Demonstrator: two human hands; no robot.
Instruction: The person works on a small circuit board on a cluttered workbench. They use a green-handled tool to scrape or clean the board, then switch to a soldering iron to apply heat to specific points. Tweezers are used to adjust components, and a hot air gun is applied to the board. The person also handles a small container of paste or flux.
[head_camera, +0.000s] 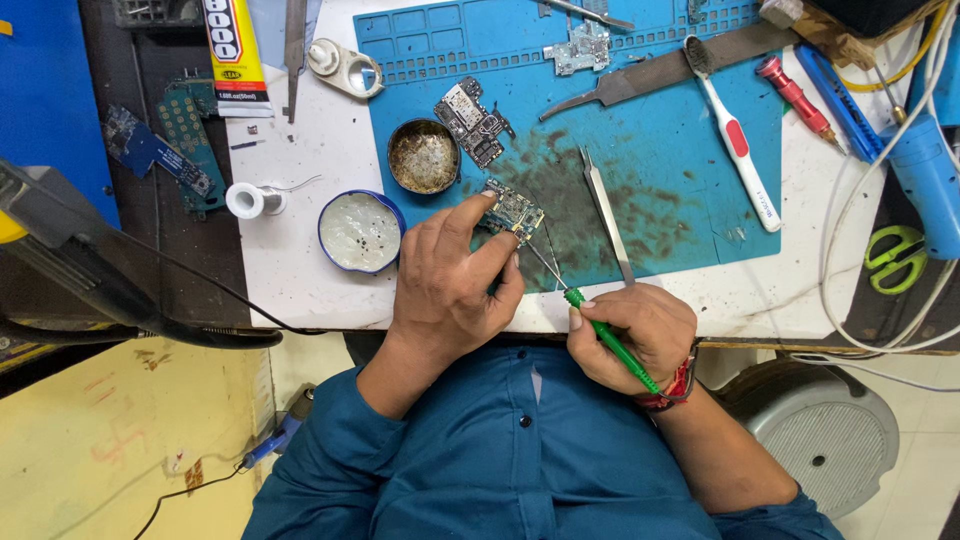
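My left hand (450, 285) pinches a small circuit board (512, 210) between thumb and forefinger at the near edge of the blue work mat (680, 170). My right hand (635, 335) grips a green-handled screwdriver (608, 340); its thin metal tip reaches up to the board's lower right edge. Steel tweezers (606, 212) lie on the mat just right of the board.
On the mat lie another circuit board (472, 120), a dirty round tin (423, 156), a toothbrush (735, 140) and a flat metal tool (660, 72). A blue-rimmed tin of paste (360, 232), a solder spool (246, 200) and a glue tube (234, 52) sit left. Green scissors (893, 257) and cables lie right.
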